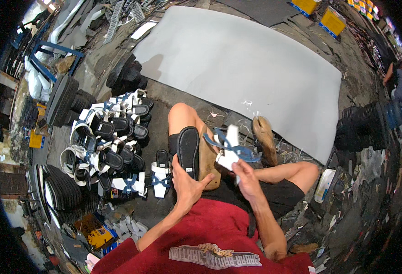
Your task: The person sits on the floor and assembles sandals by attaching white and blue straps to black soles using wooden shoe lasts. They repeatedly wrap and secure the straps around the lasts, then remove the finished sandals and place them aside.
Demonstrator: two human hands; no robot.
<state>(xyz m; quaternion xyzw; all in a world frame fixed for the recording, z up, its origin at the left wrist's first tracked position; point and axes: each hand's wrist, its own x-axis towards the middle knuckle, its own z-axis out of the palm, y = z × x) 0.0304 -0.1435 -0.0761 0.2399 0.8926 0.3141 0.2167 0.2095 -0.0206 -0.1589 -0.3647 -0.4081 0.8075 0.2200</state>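
Observation:
My left hand (186,186) is closed round a black sandal insole (188,148) and a wooden shoe last (208,164), side by side above my lap. Its fingers lie along the insole's outer edge and its thumb presses on the last. In my right hand (248,181) is a white sandal upper with blue straps (230,148), pinched at its lower end and raised beside the last. Another wooden last (264,139) rests on the ground, toes pointing away from me. Left of my left hand lies a white and blue sandal (161,176).
A heap of white, blue and black sandals (112,132) spreads to the left. Stacks of black soles (64,194) stand beyond it. A large grey sheet (242,59) covers the ground ahead. Yellow and blue boxes (332,22) stand at the far right; scraps litter the right side.

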